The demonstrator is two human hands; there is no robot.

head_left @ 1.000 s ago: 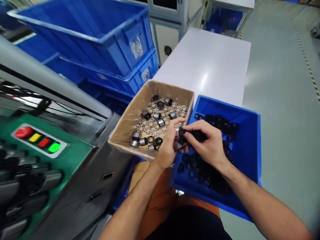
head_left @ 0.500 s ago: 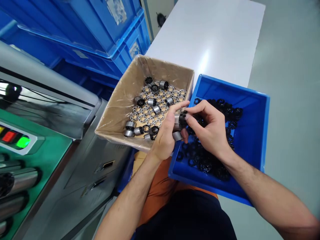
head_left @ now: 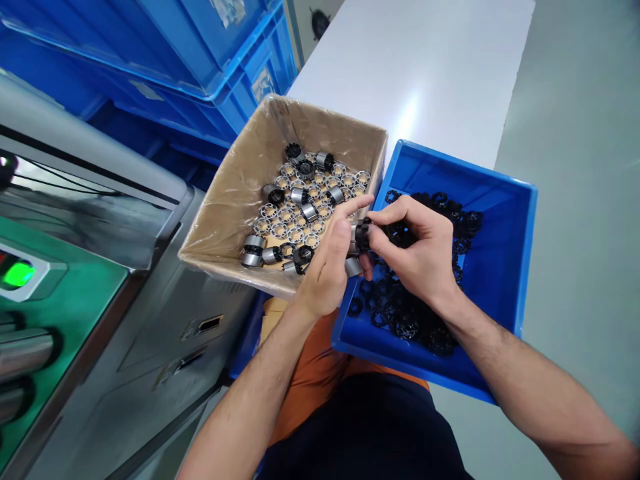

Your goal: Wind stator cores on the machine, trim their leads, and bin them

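Observation:
Between my two hands is a metal ring core (head_left: 354, 239) with a black toothed plastic ring (head_left: 363, 235) at its right end. My left hand (head_left: 327, 270) is wrapped round the metal core, and a second metal core (head_left: 353, 267) shows below it near the lower fingers. Thumb and index finger of my right hand (head_left: 417, 247) pinch the black ring against the core. To the left, a plastic-lined cardboard box (head_left: 225, 193) holds standing metal cores and several loose ones with black ends. Beneath my right hand, a blue bin (head_left: 505, 267) contains a heap of black plastic rings (head_left: 405, 320).
A white table (head_left: 425, 60) extends behind the box and bin. Blue crates (head_left: 190, 47) are stacked at upper left. On the left stands a metal cabinet machine (head_left: 170, 353) with a green top (head_left: 75, 320), a lit green button (head_left: 19, 273) and metal cylinders.
The view has shifted slightly, so the box and machine sit further left. Both hands keep the same hold on the core and black ring, with little movement.

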